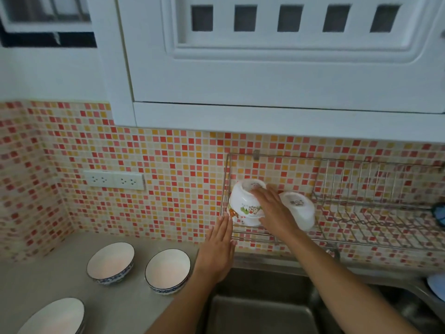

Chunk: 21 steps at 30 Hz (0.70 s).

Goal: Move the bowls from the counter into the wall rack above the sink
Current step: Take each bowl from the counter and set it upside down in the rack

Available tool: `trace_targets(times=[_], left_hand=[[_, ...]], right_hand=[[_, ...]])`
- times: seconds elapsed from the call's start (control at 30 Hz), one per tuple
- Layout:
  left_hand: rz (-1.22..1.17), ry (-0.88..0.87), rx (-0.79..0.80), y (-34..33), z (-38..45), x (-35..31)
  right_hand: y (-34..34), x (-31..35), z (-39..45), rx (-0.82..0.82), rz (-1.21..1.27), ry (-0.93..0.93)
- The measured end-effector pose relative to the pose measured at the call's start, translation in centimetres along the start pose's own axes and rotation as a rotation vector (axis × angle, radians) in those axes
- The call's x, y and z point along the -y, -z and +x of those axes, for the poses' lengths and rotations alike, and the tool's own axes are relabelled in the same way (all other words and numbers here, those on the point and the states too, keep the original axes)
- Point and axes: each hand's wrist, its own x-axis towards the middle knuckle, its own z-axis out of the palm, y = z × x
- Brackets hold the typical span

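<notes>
At the rack's (337,227) left edge, right hand (273,209) on upturned bowl (245,201).

Soft, even daylight, fairly dim, slightly cool cast. No hard shadows; the sink (265,307) below me is the darkest area. Faint pinkish sheen inside the bowls on the surface (110,261), no strong glare. Whole frame is soft and smeary, compression mush on the mosaic tiles (156,177). My right hand (272,208) looks slightly motion-blurred. Wide-angle bending at edges: cabinet (265,68) lines curve.
</notes>
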Motion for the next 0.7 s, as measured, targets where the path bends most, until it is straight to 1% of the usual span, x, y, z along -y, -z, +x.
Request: trace_targets(times=[0.4,0.47,0.53,0.6,0.63,0.7], left_hand=[[-0.047,0.005,-0.014,0.0,0.1,-0.3],[-0.045,0.013,-0.020,0.0,0.0,-0.5],[-0.013,0.034,-0.014,0.1,0.0,-0.8],[0.065,0.058,-0.014,0.0,0.1,-1.3],[0.095,0.065,-0.018,-0.1,0.4,-1.7],[0.116,0.041,-0.033,-0.3,1.2,-2.4]], right_hand=[[-1.6,-0.9,1.1,0.150,0.060,-0.002],[-1.7,-1.0,0.7,0.142,0.086,-0.021],[-1.8,-1.4,-0.3,0.069,0.101,-0.045],[-1.7,-2.4,-1.6,-0.018,0.041,-0.078],[-1.6,-3.2,-2.5,-0.037,-0.031,-0.103],[-1.4,-4.8,-4.2,-0.014,-0.199,-0.180]])
